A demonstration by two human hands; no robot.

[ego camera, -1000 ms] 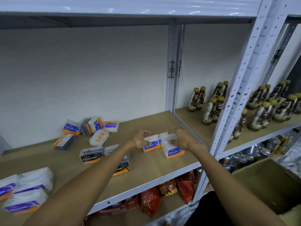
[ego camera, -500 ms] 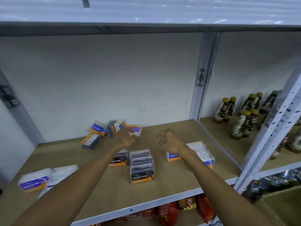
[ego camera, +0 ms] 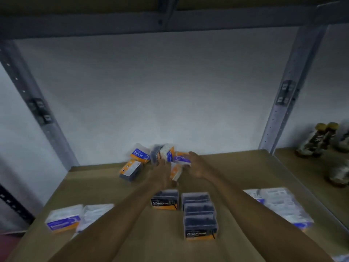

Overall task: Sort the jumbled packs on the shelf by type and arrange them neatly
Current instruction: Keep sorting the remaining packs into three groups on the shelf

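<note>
Two bare forearms stretch across the shelf [ego camera: 94, 186], a flat tan board with a matt, wood-like face, toward the jumbled packs [ego camera: 160, 157] heaped against the pale back wall. These are small rectangular boxes of clear, glossy plastic with orange bases and blue or purple labels. The Round pack [ego camera: 139, 154] leans at the heap's left, and a dark-filled pack [ego camera: 130, 170] lies tilted just in front of it. The left hand [ego camera: 163, 173] reaches into the heap back upward, its fingers [ego camera: 160, 164] over the middle packs; blur hides whether they curl round anything. The right hand [ego camera: 197, 165] is just beside it, its fingertips at a purple-labelled pack [ego camera: 180, 158], though I cannot tell whether they grip it. Between the two hands an orange-and-white pack [ego camera: 176, 172] stands tilted. Nearer the front edge, dark Charcoal packs [ego camera: 200, 216] stand in a straight file, with a lone Charcoal pack [ego camera: 165, 200] just beside them on the left. White-and-blue packs [ego camera: 64, 220] lie at front left, and a paler batch [ego camera: 281, 207] at front right. Brown bottles [ego camera: 317, 138] with yellow caps stand in the neighbouring bay.
</note>
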